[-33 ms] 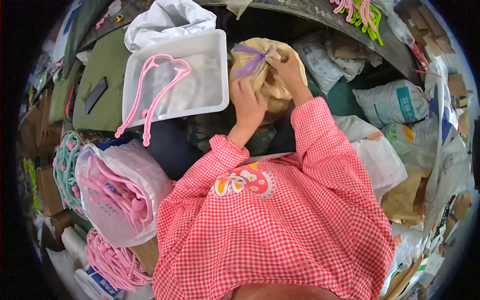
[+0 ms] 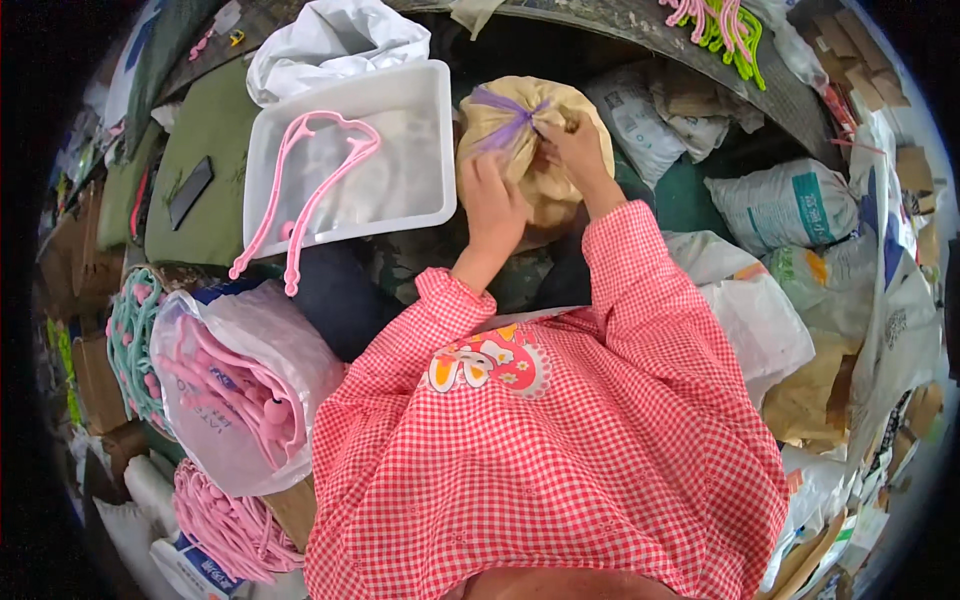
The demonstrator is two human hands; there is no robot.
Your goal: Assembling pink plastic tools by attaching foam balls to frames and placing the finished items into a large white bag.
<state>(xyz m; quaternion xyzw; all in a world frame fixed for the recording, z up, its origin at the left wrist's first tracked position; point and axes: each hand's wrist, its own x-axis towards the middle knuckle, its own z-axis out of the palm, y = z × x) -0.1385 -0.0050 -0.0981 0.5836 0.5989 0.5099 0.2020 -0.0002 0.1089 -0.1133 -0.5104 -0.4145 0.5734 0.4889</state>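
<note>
Both hands work at the gathered neck of a tan sack beyond the white tray, the left hand pressed flat against its side and the right hand pinching the purple tie, which looks wound on but not yet finished.

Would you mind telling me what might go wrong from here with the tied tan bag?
1. Both hands, left hand and right hand, work at the purple tie; pulled unevenly, it may knot tighter.
2. The tan bag sits on an uneven heap and could roll off.
3. The pink hangers overhang the white tray and could snag a sleeve.
</note>
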